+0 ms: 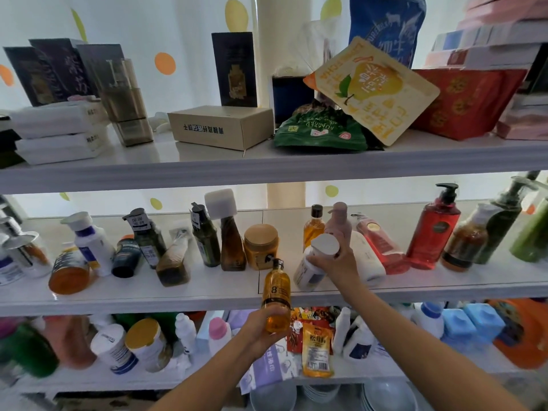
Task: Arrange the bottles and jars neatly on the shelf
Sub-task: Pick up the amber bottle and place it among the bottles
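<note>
My left hand [261,330] grips the base of an amber bottle [276,292] with a black cap, held upright in front of the middle shelf's [178,298] edge. My right hand [333,266] holds a white bottle [311,268] with a round white lid, tilted on the middle shelf. That shelf carries many bottles and jars: some stand, such as a red pump bottle [431,229], a pink bottle [339,221] and a gold-lidded jar [261,244]. Others lie tipped over, such as an orange jar [69,271] and a white bottle [366,259].
The top shelf [267,164] holds boxes, tissue packs and snack bags. The lower shelf [148,378] holds tins, white bottles, blue containers and sachets. Stacked bowls [382,396] sit below. A white curtain with coloured dots hangs behind.
</note>
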Motion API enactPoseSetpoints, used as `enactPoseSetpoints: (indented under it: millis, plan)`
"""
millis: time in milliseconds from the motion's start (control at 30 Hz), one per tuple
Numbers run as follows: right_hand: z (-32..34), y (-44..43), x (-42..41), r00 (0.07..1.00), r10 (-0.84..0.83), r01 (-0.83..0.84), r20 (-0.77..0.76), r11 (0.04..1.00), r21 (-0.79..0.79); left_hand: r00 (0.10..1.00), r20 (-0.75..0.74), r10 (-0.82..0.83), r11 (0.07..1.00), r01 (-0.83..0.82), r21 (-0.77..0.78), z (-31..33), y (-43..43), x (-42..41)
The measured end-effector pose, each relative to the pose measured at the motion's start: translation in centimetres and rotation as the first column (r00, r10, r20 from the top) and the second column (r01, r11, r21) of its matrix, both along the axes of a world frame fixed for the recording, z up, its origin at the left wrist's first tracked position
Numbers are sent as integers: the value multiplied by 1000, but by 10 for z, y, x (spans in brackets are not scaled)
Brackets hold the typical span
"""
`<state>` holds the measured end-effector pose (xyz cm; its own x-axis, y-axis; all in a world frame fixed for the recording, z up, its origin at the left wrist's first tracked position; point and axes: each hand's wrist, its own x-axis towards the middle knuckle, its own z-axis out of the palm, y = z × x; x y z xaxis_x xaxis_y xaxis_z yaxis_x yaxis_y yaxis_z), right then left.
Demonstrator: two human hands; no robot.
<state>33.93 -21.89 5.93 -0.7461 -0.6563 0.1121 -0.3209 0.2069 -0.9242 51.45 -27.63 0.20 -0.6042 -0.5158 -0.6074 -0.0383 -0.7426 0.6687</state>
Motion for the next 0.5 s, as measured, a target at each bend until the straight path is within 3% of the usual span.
enactPoseSetpoints:
  millis: [167, 500]
  plan:
    - [-19, -2, 13, 993, -5, 10, 122, 999, -40, 1000, 6, -6, 1000, 6, 12, -4, -1, -5]
    - [-32, 12, -6, 985, -129, 142, 119, 983, -113, 999, 36, 19, 1000, -18, -18, -5, -11, -35]
